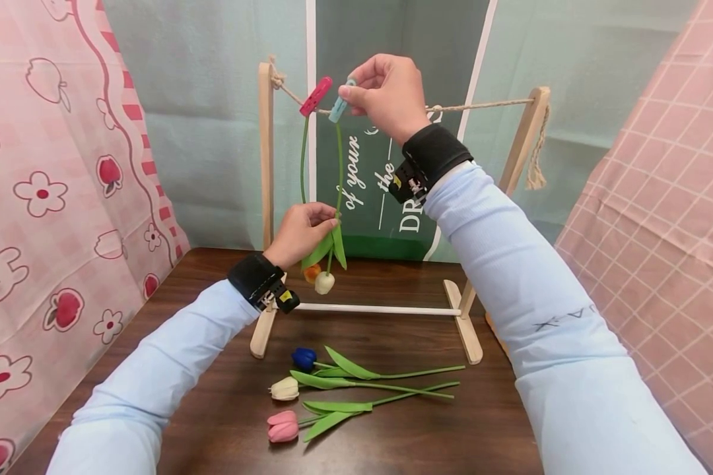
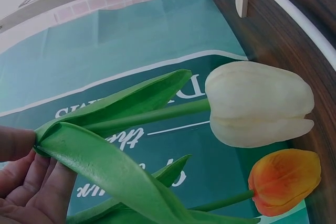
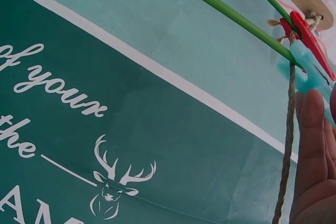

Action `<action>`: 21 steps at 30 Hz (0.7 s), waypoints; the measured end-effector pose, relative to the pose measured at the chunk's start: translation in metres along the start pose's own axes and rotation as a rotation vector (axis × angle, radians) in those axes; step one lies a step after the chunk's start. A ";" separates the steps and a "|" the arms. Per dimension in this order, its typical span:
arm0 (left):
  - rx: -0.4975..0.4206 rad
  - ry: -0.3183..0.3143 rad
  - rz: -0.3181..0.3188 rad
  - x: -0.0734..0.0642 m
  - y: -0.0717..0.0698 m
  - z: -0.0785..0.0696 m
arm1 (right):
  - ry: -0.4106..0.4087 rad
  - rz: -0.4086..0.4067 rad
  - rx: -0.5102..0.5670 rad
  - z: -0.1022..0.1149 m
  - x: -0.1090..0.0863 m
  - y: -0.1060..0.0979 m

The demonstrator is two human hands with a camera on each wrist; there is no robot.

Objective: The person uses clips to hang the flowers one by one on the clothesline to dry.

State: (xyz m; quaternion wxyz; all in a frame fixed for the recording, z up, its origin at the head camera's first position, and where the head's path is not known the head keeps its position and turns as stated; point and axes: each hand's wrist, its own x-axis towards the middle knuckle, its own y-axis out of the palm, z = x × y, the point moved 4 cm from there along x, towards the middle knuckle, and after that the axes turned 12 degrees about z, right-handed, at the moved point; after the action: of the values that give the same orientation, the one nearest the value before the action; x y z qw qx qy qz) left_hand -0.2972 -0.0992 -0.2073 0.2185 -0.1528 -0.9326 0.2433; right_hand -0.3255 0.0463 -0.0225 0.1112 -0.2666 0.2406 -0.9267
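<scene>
My right hand (image 1: 390,92) pinches a light blue clothespin (image 1: 339,105) at the rope (image 3: 290,124). The tip of a green stem sits at that clothespin's jaws. This stem belongs to a white tulip (image 2: 260,103) hanging head down. Lower on the same stem, by the leaves, my left hand (image 1: 303,231) pinches it between thumb and fingers. Just left of it, a red clothespin (image 1: 316,96) clips an orange tulip (image 2: 286,182) to the rope, also upside down. In the head view the orange bloom is partly hidden behind leaves and the white bloom.
The rope runs between two wooden posts (image 1: 265,158) of a stand, with a white bar (image 1: 368,309) low across it. In front on the dark table lie a blue tulip (image 1: 304,359), a cream tulip (image 1: 284,389) and a pink tulip (image 1: 282,427), stems pointing right.
</scene>
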 end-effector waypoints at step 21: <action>-0.007 -0.010 -0.010 0.002 -0.002 0.005 | 0.060 0.025 -0.042 -0.001 0.000 0.001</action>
State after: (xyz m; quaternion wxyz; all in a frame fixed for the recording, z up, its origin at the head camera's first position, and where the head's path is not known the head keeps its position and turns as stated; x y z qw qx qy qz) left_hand -0.3012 -0.1021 -0.2094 0.2145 -0.1479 -0.9353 0.2396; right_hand -0.3263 0.0462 -0.0238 0.1098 -0.2381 0.2667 -0.9274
